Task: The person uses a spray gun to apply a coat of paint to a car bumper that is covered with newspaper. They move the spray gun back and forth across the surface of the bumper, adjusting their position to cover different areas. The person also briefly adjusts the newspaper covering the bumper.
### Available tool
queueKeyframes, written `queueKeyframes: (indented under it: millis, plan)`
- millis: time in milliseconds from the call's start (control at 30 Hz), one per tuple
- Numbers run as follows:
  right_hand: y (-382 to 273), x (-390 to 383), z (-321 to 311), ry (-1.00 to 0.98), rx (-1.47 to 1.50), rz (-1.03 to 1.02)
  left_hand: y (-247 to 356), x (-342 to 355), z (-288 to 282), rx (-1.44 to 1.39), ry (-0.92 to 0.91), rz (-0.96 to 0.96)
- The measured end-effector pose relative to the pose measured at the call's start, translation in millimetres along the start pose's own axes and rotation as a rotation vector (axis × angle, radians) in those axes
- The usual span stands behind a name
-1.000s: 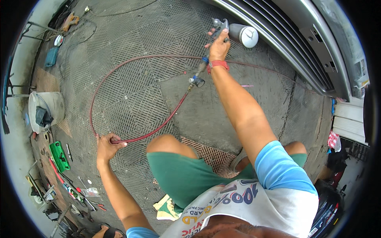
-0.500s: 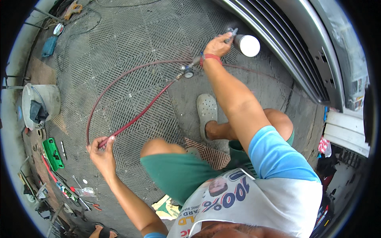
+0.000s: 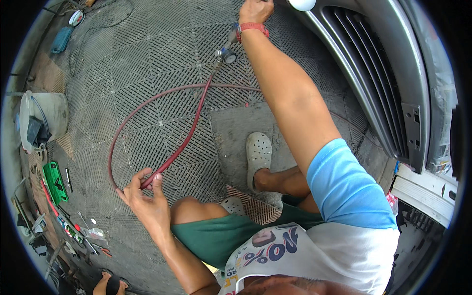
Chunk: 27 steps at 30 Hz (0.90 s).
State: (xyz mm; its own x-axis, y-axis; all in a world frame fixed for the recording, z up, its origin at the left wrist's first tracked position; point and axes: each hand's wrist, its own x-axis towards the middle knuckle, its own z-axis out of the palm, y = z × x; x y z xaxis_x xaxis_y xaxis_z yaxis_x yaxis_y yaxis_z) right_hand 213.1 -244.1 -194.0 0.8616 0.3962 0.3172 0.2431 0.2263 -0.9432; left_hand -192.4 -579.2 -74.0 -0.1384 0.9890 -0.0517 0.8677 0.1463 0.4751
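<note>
Perforated grey floor tiles (image 3: 162, 54) cover most of the work area, with a plain grey floor section (image 3: 233, 142) ahead of the person's shoes (image 3: 258, 150). Along the right side stands a grey vehicle panel with a slatted grille (image 3: 366, 64).

Left hand (image 3: 147, 201): thumb and fingers are closed lightly on the red hose (image 3: 189, 135). The hose bends inside this grip, between thumb and fingers. One run rises from the grip to the gauge fitting (image 3: 226, 55); the other leaves past the fingers, arcs up and right, crosses the first run below the fitting, and passes beneath the right forearm.

Right hand (image 3: 255, 11): fingers are curled closed around the spray gun (image 3: 301, 4) at the top edge of the view. The handle is concealed, so the exact finger placement cannot be told. The round white end of the gun's cup is just right of the hand. The gauge fitting is below the red wristband (image 3: 253, 28).

Left side: a whitish bucket (image 3: 58, 110) and, nearer the person, an open green case (image 3: 55, 182).
</note>
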Motion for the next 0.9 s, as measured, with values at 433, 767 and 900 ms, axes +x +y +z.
queueKeyframes:
  millis: [433, 767, 900]
  plan:
    - [-51.2, -65.5, -180.0, 0.336, -0.230, 0.159, -52.0, 8.6, -40.9, -0.145, -0.193, -0.003]
    - [-217.6, -79.3, -308.3, 0.763, -0.429, 0.585, -128.8, 16.0, -136.5, 0.327, -0.448, 0.198]
    - [-340.3, -114.9, -364.6, 0.613, -0.366, 0.699, -21.1, -2.3, -159.6, 0.297, -0.637, 0.224]
